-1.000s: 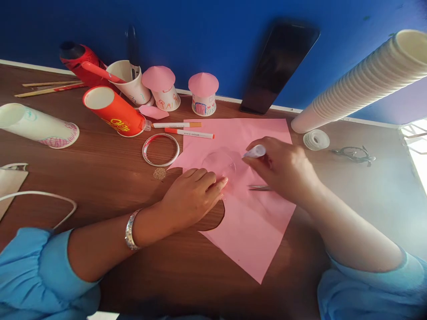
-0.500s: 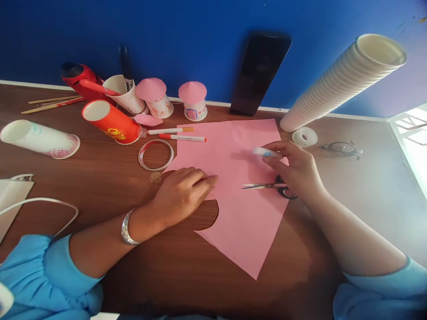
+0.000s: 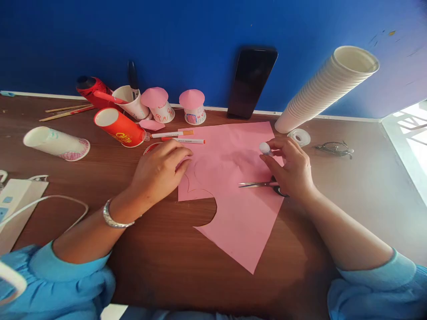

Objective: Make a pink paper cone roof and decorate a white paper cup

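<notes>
One small white tube (image 3: pixel 265 149), pinched in the right hand (image 3: pixel 293 166) above one pink sheet (image 3: pixel 233 218), left hand (image 3: pixel 162 166) at the sheet's left side, its hold impossible to tell, scissors (image 3: pixel 255 184) lying on the sheet, two pink-roofed cups (image 3: pixel 192 106) behind.

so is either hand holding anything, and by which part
The right hand holds a white tube by its sides, between thumb and fingers, one end poking out. Whether the left hand holds anything cannot be told.
</notes>
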A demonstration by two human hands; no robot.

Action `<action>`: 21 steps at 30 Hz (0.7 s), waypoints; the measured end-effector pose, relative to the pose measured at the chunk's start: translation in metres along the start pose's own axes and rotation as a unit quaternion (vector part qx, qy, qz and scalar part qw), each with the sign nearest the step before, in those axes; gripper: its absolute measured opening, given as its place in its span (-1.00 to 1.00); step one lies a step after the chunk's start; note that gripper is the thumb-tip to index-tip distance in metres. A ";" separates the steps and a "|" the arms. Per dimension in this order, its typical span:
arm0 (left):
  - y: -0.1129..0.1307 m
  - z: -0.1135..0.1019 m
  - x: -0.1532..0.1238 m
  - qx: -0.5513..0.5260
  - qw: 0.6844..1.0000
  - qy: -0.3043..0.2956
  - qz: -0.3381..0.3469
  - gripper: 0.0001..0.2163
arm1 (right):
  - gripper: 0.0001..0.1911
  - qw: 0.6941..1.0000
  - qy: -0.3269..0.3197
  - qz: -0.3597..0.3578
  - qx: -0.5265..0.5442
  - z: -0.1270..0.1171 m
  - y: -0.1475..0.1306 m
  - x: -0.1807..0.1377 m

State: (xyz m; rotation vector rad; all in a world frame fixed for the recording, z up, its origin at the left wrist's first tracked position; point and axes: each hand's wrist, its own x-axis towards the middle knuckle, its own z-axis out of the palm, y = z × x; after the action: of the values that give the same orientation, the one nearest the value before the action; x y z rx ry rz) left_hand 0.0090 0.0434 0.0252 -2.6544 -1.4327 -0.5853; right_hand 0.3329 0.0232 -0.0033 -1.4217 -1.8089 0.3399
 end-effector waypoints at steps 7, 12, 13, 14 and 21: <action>-0.009 -0.011 0.009 0.046 0.999 -0.014 -0.017 -0.87 | -0.79 0.987 -0.076 -0.138 -0.029 0.009 -0.012 -0.016; -0.006 -0.006 0.016 0.039 0.999 -0.012 -0.010 -0.85 | -0.79 0.925 -0.130 -0.342 -0.100 0.015 -0.035 -0.023; -0.006 -0.007 0.016 0.041 0.999 -0.011 -0.020 -0.85 | -0.79 0.915 -0.142 -0.360 -0.111 0.015 -0.038 -0.024; -0.008 -0.010 0.015 0.042 0.999 -0.009 -0.033 -0.85 | -0.80 0.909 -0.151 -0.370 -0.120 0.014 -0.039 -0.025; -0.036 -0.043 -0.006 0.052 0.993 -0.029 -0.100 -0.83 | -0.78 0.890 -0.178 -0.396 -0.138 0.011 -0.039 -0.030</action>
State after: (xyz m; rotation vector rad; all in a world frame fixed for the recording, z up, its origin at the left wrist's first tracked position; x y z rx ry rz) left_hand -0.0365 0.0487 0.0581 -2.4850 -1.7103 -0.4387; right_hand 0.2993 -0.0140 0.0019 -0.6916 -2.6443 -0.1000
